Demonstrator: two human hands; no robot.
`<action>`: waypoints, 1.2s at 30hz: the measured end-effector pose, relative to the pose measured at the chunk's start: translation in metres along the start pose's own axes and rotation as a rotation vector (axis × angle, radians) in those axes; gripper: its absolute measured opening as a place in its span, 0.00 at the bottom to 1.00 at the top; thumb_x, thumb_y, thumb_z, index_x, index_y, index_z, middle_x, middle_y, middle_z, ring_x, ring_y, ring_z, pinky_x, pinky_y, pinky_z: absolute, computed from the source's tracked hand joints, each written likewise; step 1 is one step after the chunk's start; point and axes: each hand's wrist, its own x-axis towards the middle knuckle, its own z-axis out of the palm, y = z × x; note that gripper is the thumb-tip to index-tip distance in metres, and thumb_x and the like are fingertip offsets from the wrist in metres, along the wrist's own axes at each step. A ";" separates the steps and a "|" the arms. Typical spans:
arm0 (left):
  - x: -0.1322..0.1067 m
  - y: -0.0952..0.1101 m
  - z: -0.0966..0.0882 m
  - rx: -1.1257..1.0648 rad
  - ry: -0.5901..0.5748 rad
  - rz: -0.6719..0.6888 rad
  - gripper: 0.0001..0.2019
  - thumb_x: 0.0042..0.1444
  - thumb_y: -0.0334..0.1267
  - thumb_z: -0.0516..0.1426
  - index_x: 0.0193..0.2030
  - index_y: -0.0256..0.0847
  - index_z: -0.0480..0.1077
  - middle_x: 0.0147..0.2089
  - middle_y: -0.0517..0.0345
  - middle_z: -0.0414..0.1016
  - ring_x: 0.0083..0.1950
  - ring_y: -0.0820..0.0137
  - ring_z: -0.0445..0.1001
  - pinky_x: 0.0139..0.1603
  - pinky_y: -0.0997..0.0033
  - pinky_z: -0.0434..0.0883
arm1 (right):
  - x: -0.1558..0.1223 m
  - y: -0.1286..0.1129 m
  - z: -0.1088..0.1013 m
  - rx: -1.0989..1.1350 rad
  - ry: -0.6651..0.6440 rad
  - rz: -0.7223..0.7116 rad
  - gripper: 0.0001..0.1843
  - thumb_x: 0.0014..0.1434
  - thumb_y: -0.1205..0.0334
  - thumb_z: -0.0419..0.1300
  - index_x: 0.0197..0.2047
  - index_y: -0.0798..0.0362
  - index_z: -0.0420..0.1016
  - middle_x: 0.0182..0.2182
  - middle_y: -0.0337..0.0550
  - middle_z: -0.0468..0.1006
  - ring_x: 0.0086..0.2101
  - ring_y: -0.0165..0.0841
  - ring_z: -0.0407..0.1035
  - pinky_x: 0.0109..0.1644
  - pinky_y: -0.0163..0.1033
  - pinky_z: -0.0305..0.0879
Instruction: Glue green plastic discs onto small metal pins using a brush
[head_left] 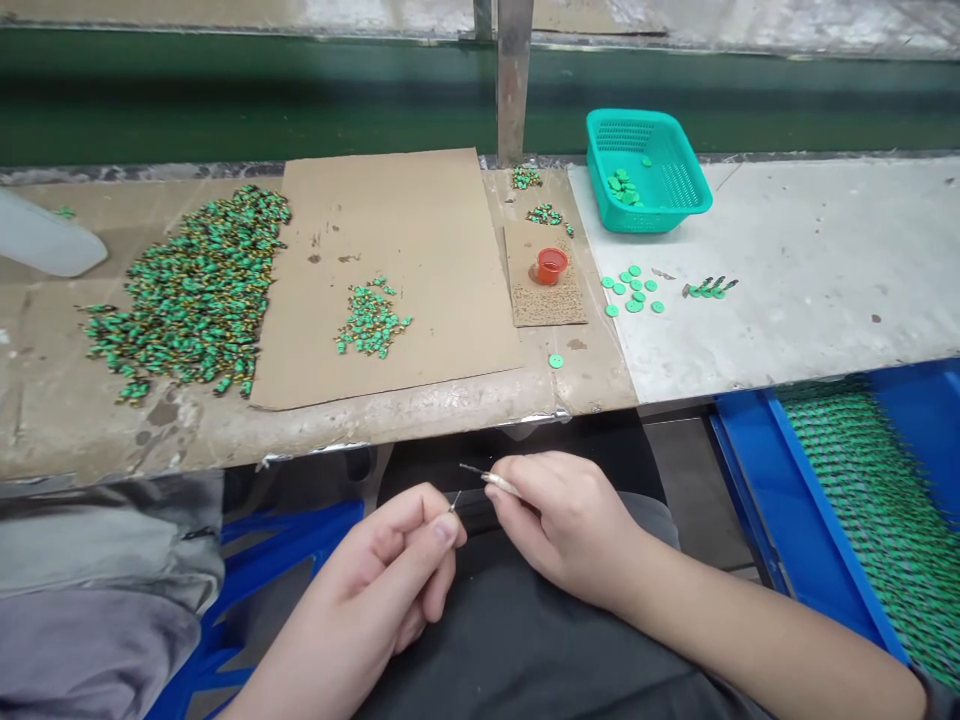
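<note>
Above my lap, in front of the bench edge, my left hand (pixel 405 570) is closed in a pinch. A small thin pin-like piece (pixel 454 503) sticks up from between its thumb and forefinger; the rest of it is hidden. My right hand (pixel 562 515) is closed around a slim tool with a pale handle (pixel 501 485) and a dark thin tip, which points left. The tip is near the left fingertips but apart from them. On the bench beyond, a green button-like disc (pixel 556 361) lies close to the edge.
A large heap of small green-and-black parts (pixel 202 290) lies left of a cardboard sheet (pixel 427 240) bearing a smaller pile (pixel 371 320). A red cup (pixel 551 264), green discs (pixel 635 290) and a teal basket (pixel 649 215) stand right. Blue trays (pixel 810 500) sit below.
</note>
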 end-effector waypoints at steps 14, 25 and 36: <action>-0.002 -0.002 0.001 -0.055 -0.044 -0.006 0.31 0.66 0.74 0.63 0.40 0.45 0.71 0.21 0.69 0.64 0.19 0.81 0.48 0.18 0.80 0.49 | 0.001 -0.003 -0.001 -0.015 0.019 -0.136 0.15 0.84 0.64 0.55 0.40 0.51 0.75 0.31 0.38 0.81 0.28 0.31 0.68 0.35 0.40 0.66; -0.004 -0.002 0.003 -0.108 -0.048 -0.046 0.30 0.66 0.74 0.63 0.41 0.45 0.73 0.20 0.67 0.66 0.19 0.80 0.49 0.18 0.80 0.50 | -0.001 -0.001 -0.005 -0.122 0.062 -0.142 0.14 0.83 0.65 0.56 0.45 0.55 0.81 0.30 0.39 0.80 0.28 0.33 0.67 0.35 0.42 0.64; -0.005 -0.001 0.005 -0.124 -0.091 -0.055 0.31 0.66 0.74 0.63 0.39 0.45 0.73 0.20 0.67 0.65 0.20 0.79 0.49 0.19 0.80 0.48 | 0.001 0.003 -0.002 -0.171 0.061 -0.119 0.16 0.84 0.64 0.55 0.43 0.54 0.80 0.27 0.37 0.77 0.28 0.33 0.67 0.35 0.43 0.65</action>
